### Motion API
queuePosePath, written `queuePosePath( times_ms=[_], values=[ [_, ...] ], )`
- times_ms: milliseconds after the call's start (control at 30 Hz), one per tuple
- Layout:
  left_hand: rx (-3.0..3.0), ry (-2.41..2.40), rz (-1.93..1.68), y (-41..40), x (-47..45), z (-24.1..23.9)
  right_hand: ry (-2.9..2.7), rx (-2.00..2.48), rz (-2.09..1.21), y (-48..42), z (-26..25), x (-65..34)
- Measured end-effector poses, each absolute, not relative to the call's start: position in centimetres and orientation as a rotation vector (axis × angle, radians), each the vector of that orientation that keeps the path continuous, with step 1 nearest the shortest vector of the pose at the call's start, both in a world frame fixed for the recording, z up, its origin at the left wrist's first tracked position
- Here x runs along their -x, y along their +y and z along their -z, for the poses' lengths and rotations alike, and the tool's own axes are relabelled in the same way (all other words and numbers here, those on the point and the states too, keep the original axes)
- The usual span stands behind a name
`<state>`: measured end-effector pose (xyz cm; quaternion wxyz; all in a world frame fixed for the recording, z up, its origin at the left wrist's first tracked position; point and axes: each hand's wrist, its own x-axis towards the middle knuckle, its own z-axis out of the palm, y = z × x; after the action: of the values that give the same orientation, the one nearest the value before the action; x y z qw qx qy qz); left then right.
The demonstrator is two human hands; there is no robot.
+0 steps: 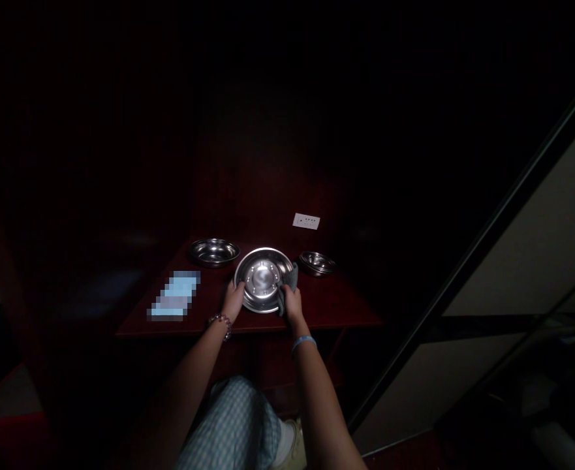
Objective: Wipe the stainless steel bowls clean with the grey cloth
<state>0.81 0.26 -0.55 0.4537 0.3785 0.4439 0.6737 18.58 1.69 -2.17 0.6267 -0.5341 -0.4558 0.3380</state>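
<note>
A round steel plate [262, 274] stands tilted toward me on a dark red table [336, 303]. My left hand [233, 299] grips the plate's left rim with curled fingers; a bead bracelet is on that wrist. My right hand [291, 301] holds a grey cloth [290, 282] against the plate's right rim; a blue band circles that wrist.
A steel bowl [214, 251] sits at the table's back left and a smaller steel dish [317, 262] at the back right. A blurred flat item [175, 295] lies on the left. A white socket plate [306, 221] is on the dark wall behind. A glass panel frame [463, 274] runs along the right.
</note>
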Motion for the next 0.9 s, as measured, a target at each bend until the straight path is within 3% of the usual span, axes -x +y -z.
queuePosePath(
  times_ms=[900],
  values=[
    [-0.984, 1.079, -1.686, 0.26, -0.96, 0.8, -1.042, 1.252, -0.746, 2.06, 2.23, -18.79]
  ],
)
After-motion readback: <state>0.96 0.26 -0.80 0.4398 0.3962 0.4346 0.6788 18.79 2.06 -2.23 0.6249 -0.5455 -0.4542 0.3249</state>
